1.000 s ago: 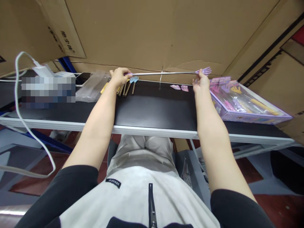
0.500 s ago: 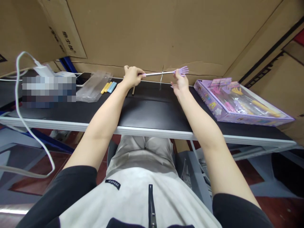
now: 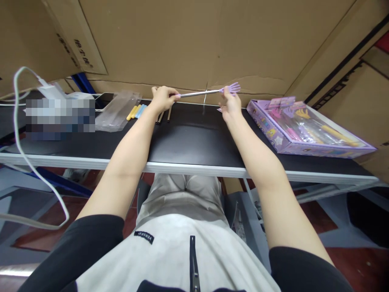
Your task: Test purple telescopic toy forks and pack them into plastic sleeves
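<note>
head | L hand (image 3: 162, 98) + R hand (image 3: 230, 105) fingers grip back scratcher (image 3: 209, 91) ends | rod much shorter vs 1 s ago

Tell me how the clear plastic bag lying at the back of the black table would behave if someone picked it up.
The clear plastic bag lies flat and looks like thin film, so it would probably be floppy and sag from whichever edge is lifted. It appears empty, so likely very light and easily shifted by a nudge. Its glossy surface suggests it could slide on the smooth black table.
</note>
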### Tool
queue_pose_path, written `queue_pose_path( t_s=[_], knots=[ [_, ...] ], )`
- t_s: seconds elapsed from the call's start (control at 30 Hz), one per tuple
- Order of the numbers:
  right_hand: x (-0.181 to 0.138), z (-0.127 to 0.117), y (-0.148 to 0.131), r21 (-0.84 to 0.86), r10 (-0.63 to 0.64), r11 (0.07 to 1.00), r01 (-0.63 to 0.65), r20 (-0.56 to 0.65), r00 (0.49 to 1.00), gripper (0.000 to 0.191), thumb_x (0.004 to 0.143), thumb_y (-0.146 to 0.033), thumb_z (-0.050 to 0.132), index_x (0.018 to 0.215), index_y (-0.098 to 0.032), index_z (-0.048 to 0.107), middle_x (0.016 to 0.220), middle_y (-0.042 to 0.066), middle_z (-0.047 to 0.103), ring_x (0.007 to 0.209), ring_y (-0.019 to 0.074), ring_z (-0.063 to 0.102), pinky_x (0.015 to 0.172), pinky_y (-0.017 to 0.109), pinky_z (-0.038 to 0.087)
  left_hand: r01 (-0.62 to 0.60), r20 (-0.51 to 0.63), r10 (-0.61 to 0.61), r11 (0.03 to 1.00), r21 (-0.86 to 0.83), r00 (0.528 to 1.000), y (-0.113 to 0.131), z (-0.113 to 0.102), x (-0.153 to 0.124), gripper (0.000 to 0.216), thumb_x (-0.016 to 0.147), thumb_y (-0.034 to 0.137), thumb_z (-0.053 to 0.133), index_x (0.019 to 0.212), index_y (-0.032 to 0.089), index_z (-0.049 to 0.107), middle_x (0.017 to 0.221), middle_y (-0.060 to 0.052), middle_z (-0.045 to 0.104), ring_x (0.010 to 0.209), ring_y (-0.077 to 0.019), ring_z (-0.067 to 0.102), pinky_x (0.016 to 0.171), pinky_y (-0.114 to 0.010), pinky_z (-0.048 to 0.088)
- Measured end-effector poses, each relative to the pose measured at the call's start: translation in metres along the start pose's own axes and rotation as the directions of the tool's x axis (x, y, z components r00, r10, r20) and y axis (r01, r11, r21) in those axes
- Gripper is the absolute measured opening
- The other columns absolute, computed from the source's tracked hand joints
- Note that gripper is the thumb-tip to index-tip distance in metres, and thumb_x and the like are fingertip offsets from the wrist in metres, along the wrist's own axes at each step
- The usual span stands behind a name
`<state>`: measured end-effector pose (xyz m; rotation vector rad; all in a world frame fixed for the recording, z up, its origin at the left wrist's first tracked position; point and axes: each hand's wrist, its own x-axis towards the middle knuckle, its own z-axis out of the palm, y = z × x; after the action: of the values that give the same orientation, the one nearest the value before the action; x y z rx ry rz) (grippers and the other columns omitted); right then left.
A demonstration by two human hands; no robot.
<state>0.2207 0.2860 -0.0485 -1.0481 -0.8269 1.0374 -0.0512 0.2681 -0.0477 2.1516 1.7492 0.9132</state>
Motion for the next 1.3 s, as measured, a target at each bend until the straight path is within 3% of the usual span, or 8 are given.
queue_pose_path(
  t_s=[0.23,0.4,0.47,0.63,0.8,0.9,1.07,1.3],
  knots=[
    [0.055,-0.055,-0.022,-0.029,-0.089,0.996,0.087,-0.096,0.991,0.043,0.104,-0.052,0.068,0.079,-0.021,0.053,0.109,0.001,0.073,0.124,0.0198,0.065,0.1,0.044,0.053,0.099,-0.006,-0.099,0.995,0.02,0.995,-0.023,-0.01,0.001,0.022,0.107,0.035,0.061,0.112,0.019,0.074,0.092,-0.001,0.075,0.122,-0.0255,0.056,0.117,-0.053,0.022],
    [0.043,-0.064,-0.033,0.108,0.031,0.994,-0.001,-0.278,0.96,0.028,0.111,-0.029,0.064,0.084,-0.026,0.055,0.104,-0.004,0.077,0.12,0.0109,0.063,0.107,0.034,0.05,0.121,-0.021,-0.12,0.991,0.064,0.993,-0.025,-0.006,0.003,0.022,0.103,0.035,0.06,0.113,0.023,0.076,0.107,-0.008,0.08,0.127,-0.0326,0.06,0.119,-0.057,0.024],
    [0.034,-0.061,-0.035,0.155,0.066,0.988,-0.022,-0.286,0.956,0.029,0.111,-0.021,0.063,0.084,-0.028,0.055,0.1,-0.007,0.078,0.12,0.0085,0.061,0.109,0.031,0.048,0.123,-0.014,-0.122,0.989,0.081,0.992,-0.028,-0.006,0.003,0.023,0.103,0.036,0.06,0.114,0.024,0.076,0.111,-0.009,0.08,0.129,-0.0344,0.061,0.119,-0.058,0.025],
    [0.019,-0.05,-0.035,0.228,0.094,0.973,-0.035,-0.253,0.963,0.034,0.117,-0.03,0.055,0.083,-0.03,0.055,0.087,-0.012,0.077,0.125,0.0058,0.059,0.119,0.034,0.042,0.086,0.0,-0.087,0.989,0.122,0.996,-0.038,-0.005,0.004,0.023,0.101,0.038,0.06,0.111,0.025,0.077,0.105,-0.01,0.08,0.131,-0.036,0.06,0.12,-0.061,0.021],
    [0.015,-0.05,-0.039,0.181,0.069,0.983,-0.034,-0.192,0.979,0.044,0.122,-0.04,0.041,0.079,-0.032,0.05,0.076,-0.011,0.075,0.141,0.0067,0.051,0.125,0.039,0.037,0.031,0.012,-0.033,0.993,0.115,0.999,-0.038,-0.005,0.002,0.028,0.104,0.042,0.057,0.099,0.023,0.078,0.092,-0.005,0.077,0.123,-0.028,0.058,0.118,-0.06,0.02],
    [0.007,-0.036,-0.032,0.163,0.063,0.986,-0.036,-0.164,0.984,0.037,0.118,-0.041,0.051,0.082,-0.03,0.051,0.086,-0.009,0.076,0.14,0.0101,0.053,0.123,0.04,0.042,-0.017,0.012,0.015,0.996,0.093,1.0,-0.021,0.002,0.001,0.023,0.101,0.033,0.058,0.096,0.022,0.077,0.096,-0.006,0.077,0.12,-0.0287,0.06,0.117,-0.059,0.023],
    [-0.018,0.007,0.002,0.031,0.034,0.999,-0.035,0.049,0.998,0.031,0.102,-0.047,0.072,0.09,-0.023,0.057,0.109,-0.001,0.073,0.134,0.0227,0.063,0.104,0.049,0.056,-0.141,0.044,0.142,0.99,-0.008,0.989,0.017,0.019,0.0,0.016,0.098,0.029,0.061,0.097,0.024,0.076,0.09,-0.007,0.073,0.118,-0.0332,0.063,0.122,-0.06,0.023],
    [-0.034,0.02,0.018,-0.022,0.013,1.0,-0.011,0.094,0.996,0.035,0.104,-0.056,0.068,0.096,-0.023,0.063,0.112,-0.001,0.074,0.127,0.0199,0.069,0.1,0.046,0.058,-0.11,0.059,0.11,0.994,-0.001,0.992,0.024,0.016,-0.005,0.019,0.099,0.029,0.06,0.097,0.021,0.077,0.091,-0.007,0.075,0.114,-0.0318,0.066,0.123,-0.057,0.026]
  ],
)
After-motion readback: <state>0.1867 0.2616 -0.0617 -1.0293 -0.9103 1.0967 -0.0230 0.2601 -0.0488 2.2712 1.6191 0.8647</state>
